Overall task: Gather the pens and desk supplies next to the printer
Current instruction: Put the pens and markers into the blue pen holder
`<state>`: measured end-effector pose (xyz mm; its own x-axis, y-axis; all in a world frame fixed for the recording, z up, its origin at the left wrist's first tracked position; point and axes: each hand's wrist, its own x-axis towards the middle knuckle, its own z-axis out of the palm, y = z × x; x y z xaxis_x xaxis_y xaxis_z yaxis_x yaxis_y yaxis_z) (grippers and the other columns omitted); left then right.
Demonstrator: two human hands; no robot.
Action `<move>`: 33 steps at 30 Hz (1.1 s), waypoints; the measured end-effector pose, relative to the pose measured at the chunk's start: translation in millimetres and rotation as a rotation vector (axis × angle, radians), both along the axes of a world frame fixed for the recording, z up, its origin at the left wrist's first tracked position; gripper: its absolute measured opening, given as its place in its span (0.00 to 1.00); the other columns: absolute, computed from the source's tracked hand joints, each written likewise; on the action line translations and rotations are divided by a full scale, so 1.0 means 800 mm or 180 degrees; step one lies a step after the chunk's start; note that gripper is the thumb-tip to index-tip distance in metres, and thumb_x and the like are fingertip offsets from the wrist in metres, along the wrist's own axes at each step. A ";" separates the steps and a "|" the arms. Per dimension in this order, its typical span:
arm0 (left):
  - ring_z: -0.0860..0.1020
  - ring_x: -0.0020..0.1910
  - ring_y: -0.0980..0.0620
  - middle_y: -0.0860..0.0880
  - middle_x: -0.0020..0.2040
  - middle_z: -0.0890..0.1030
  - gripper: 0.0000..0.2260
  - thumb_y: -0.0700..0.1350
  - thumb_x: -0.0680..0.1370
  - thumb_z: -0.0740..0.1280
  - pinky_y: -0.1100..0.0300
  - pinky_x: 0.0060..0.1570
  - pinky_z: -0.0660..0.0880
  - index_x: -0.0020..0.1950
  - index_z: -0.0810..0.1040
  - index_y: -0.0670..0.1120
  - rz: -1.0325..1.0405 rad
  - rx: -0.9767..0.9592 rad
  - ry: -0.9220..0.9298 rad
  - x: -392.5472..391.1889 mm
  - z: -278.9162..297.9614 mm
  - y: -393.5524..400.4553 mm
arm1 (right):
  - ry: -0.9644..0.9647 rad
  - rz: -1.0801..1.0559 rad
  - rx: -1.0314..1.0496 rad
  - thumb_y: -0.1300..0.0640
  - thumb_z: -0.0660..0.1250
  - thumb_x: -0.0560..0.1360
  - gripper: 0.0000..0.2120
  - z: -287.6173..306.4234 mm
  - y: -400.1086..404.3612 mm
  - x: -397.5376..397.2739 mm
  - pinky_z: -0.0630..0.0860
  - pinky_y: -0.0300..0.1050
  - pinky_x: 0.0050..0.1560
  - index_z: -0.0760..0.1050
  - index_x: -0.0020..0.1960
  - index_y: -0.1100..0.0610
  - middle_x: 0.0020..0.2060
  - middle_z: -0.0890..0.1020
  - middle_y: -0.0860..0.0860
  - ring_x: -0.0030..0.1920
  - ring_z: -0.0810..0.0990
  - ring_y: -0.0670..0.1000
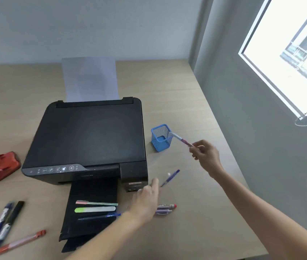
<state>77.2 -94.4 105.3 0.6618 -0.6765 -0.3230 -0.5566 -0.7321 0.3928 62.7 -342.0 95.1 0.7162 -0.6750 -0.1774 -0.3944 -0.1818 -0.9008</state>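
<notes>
A black printer (87, 139) sits mid-desk, and a blue mesh pen cup (161, 138) stands just right of it. My right hand (206, 155) grips a purple-and-white pen (180, 139) whose tip reaches the cup's rim. My left hand (148, 198) hovers with fingers apart, holding nothing, just left of a purple pen (170, 178) lying on the desk. Two short pens (165, 209) lie beside that hand's wrist. On the printer's output tray (92, 194) rest a pink-capped pen (96, 203), a green highlighter (94, 209) and a blue pen (100, 216).
A red hole punch (0, 164) sits left of the printer. Two dark markers (3, 223) and a red pen (18, 243) lie at the front left. White paper (90, 79) stands in the rear feed. A grey wall (252, 102) with a window borders the desk's right edge.
</notes>
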 end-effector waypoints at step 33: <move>0.80 0.45 0.45 0.45 0.45 0.81 0.04 0.44 0.75 0.68 0.53 0.47 0.77 0.44 0.78 0.44 -0.0426 -0.0668 -0.0247 0.076 0.069 -0.047 | 0.1009 0.1573 -0.0718 0.62 0.69 0.68 0.04 -0.066 0.075 -0.027 0.65 0.30 0.30 0.81 0.43 0.58 0.28 0.77 0.48 0.33 0.75 0.47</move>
<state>138.4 -132.3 160.9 0.5791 -0.8066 -0.1182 -0.6774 -0.5568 0.4808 41.1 -281.9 42.2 0.8891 -0.3231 -0.3242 -0.4568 -0.5828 -0.6721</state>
